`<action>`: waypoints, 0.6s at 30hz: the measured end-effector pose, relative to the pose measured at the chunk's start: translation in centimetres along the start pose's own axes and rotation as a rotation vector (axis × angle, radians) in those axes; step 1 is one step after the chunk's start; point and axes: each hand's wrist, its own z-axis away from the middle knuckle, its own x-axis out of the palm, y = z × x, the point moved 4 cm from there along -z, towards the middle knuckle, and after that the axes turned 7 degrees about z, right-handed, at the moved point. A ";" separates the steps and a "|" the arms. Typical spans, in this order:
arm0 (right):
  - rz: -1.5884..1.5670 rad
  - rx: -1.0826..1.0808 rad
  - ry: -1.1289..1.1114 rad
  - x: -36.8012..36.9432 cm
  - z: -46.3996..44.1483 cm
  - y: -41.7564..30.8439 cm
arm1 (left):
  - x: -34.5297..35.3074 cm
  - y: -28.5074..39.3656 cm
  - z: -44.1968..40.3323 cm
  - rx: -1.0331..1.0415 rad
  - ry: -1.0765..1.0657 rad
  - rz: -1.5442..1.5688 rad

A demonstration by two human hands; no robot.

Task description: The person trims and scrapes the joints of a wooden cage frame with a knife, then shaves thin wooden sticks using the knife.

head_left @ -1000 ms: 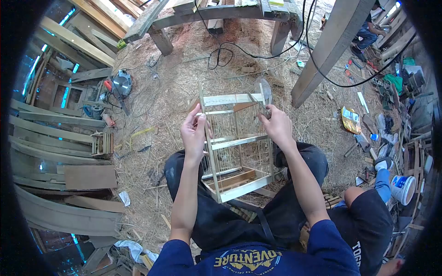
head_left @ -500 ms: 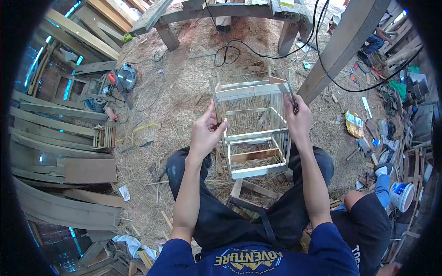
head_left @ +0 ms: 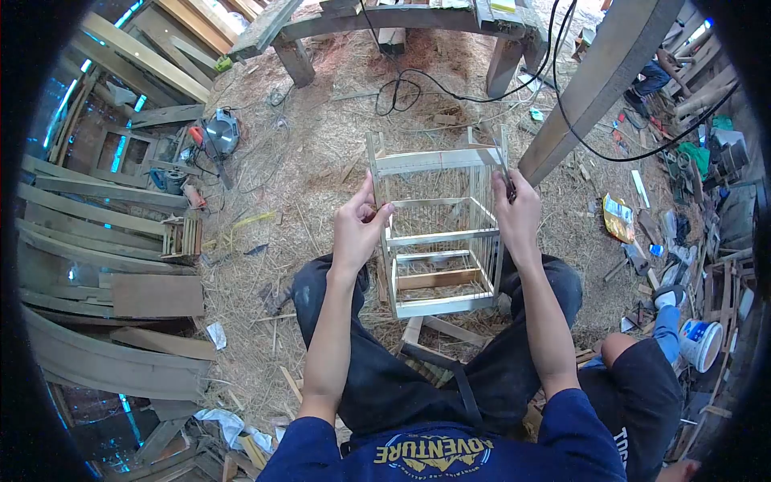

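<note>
now see a wood cage [head_left: 440, 238] mid-picture, between left hand [head_left: 359, 233] and right hand [head_left: 520, 218], long way running up and down, 1 hand by each side. on the left, nearly closed, pinching its edge; on the right, curled round something dark [head_left: 509, 185], can't tell if gripping wood too. looks pale, boxy, thin-barred.

And here's floor [head_left: 313, 153], blanketed in pale shavings and straw-like scraps, reddish patch glowing near far side. Wooden counter [head_left: 442, 20] up there, standing on stout legs [head_left: 293, 64]. Thick square post [head_left: 598, 88] rising just right of it. Over left, long planks [head_left: 104, 193] piled up against wall, slits of bluish light [head_left: 120, 153] cutting through gaps! Right edge dim, clutter crowding along it.
</note>
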 end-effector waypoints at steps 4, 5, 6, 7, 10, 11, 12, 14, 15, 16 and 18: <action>0.009 -0.019 0.030 -0.1 0.0 -0.1 | -0.1 -1.2 -0.5 0.044 -0.037 0.087; 0.012 -0.019 0.024 0.2 -0.2 0.3 | -0.1 -1.5 -0.5 0.049 -0.061 0.133; 0.014 -0.020 0.019 0.3 -0.4 0.5 | -0.1 -1.6 -0.5 0.055 -0.085 0.179; 0.022 -0.014 0.025 0.3 -0.4 0.5 | -0.1 -1.6 -0.6 0.061 -0.108 0.224; 0.049 -0.011 0.032 0.1 -0.4 0.1 | -0.1 -2.0 -0.6 0.044 -0.121 0.255; 0.058 -0.021 0.027 0.0 -0.3 0.0 | -0.1 -1.9 -0.6 0.044 -0.112 0.234; 0.067 -0.030 0.022 0.0 -0.2 -0.1 | -0.1 -1.9 -0.6 0.044 -0.104 0.214; 0.129 -0.093 0.063 -0.2 0.2 -0.6 | -0.1 -1.7 -0.4 0.042 -0.090 0.191; 0.159 -0.126 0.084 -0.2 0.4 -0.9 | 0.0 -1.5 -0.4 0.042 -0.083 0.189; 0.162 -0.127 0.074 -0.2 0.5 -1.2 | 0.0 -1.3 -0.4 0.042 -0.077 0.187; 0.169 -0.130 0.056 -0.3 0.5 -1.5 | 0.0 -1.4 -0.5 0.059 -0.062 0.177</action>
